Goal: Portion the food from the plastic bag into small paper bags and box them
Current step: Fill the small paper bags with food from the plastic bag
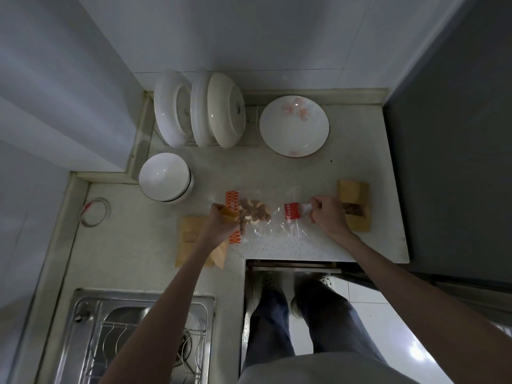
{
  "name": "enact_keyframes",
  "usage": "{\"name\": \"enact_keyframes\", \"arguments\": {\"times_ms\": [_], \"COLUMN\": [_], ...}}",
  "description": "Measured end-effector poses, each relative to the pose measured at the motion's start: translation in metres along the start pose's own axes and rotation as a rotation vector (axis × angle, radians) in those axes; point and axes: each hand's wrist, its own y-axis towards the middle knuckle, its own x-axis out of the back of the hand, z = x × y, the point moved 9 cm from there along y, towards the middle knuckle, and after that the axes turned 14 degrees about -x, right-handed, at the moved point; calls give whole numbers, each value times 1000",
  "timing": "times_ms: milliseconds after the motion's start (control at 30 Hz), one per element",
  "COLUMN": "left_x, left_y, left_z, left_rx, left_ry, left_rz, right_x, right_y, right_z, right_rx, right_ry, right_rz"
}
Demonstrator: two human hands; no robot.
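A speckled pale surface (346,173) is seen from above at the centre of the frame. A clear plastic bag (266,217) with orange-red printed bands is laid flat at mid-frame, and a heap of mixed nuts (253,212) is gathered inside its left part. The left hand (221,221) is closed on the left end of the plastic bag and on the mouth of a small paper bag (221,253), which is held against the bag's edge; a second flat paper bag (188,239) is lying just beneath and to the left of it. The right hand (327,214) is closed, pinching the right end of the plastic bag beside an orange-red label. Just to the right of this hand, an open brown box (356,206) is resting on the surface, with dark brown contents partly visible inside. In the upper part of the frame, white plates (199,109) are stood on edge in a rack, a flowered plate (294,126) is lying flat to their right, and stacked white bowls (166,177) are placed below the rack. A red-and-white ring (94,212) is seen at the left, and a steel sink (130,336) with a wire rack at the lower left.
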Motion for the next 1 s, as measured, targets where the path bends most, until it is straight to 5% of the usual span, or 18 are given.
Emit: {"name": "enact_keyframes", "arguments": {"times_ms": [400,1000], "left_x": [5,-2], "left_y": [11,8], "left_z": [3,6], "left_rx": [34,71], "left_ry": [67,-241], "left_rz": [-32,20], "right_x": [-35,-87], "right_y": [-1,0], "right_z": [31,60], "right_rx": [120,161], "right_ry": [-33,-92], "right_rz": [41,88]}}
